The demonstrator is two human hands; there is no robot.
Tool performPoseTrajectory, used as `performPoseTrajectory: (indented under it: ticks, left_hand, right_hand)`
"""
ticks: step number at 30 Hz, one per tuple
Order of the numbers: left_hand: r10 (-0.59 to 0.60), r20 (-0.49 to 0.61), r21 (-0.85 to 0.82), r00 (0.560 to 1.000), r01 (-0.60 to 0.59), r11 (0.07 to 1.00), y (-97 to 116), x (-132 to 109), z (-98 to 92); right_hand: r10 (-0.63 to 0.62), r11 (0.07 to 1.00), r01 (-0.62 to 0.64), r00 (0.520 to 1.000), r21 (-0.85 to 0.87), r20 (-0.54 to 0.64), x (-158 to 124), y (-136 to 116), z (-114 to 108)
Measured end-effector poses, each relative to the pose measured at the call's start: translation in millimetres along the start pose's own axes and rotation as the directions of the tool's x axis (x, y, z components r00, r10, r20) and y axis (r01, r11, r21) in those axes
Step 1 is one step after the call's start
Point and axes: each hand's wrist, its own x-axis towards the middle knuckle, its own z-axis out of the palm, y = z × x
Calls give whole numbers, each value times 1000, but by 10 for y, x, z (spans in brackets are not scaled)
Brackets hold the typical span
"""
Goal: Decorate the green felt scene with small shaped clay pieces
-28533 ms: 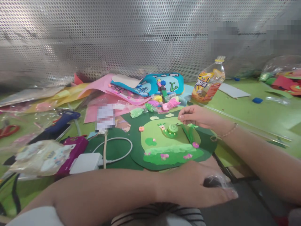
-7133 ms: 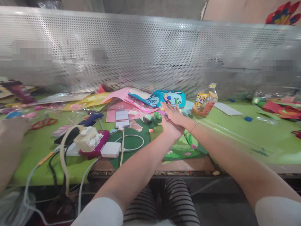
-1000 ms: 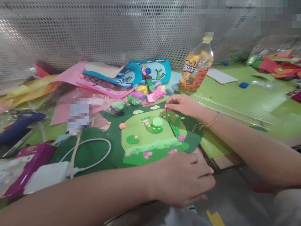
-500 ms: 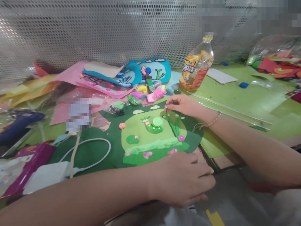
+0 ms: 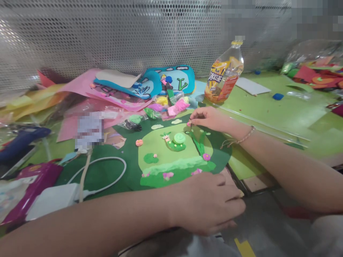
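Note:
A green clay picture point(image 5: 158, 146) on a dark green sheet lies in front of me, with a clay snail point(image 5: 175, 142) at its middle. At its upper right edge, my right hand point(image 5: 207, 119) pinches a thin dark stick, its tip by a small pink piece of clay point(image 5: 188, 124). Below the pink piece stand green clay stems point(image 5: 198, 144) with a purple flower point(image 5: 206, 157). My left hand point(image 5: 210, 207) is at the near edge of the picture, fingers curled. Something small and yellowish point(image 5: 241, 193) shows at its fingertips; what it is I cannot tell.
Behind the picture lie several bagged lumps of coloured clay point(image 5: 178, 107) and blue craft sheets point(image 5: 184, 76). A bottle point(image 5: 223, 76) stands at the back right. On the left are a white charger point(image 5: 53, 201), its cable point(image 5: 125, 166) and a purple tool point(image 5: 37, 189).
My right hand has shifted very slightly at the picture's upper right edge, and the pink piece by the stick's tip shows more clearly. My left hand has not moved.

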Motion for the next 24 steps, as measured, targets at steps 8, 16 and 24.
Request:
performPoseTrajectory:
  ticks: [8, 16, 24]
  left_hand:
    - [-9, 13, -12, 1000, 9, 1000, 0, 11, -11]
    - [-10, 13, 3, 1000, 10, 1000, 2, 10, -13]
    - [-4, -12, 10, 1000, 4, 1000, -1, 7, -4]
  right_hand:
    - [-13, 999, 14, 1000, 46, -22, -23, -39, -1]
    - [-21, 996, 21, 1000, 82, 1, -4, -24, 23]
    - [-21, 1000, 21, 1000, 3, -3, -13, -62, 24]
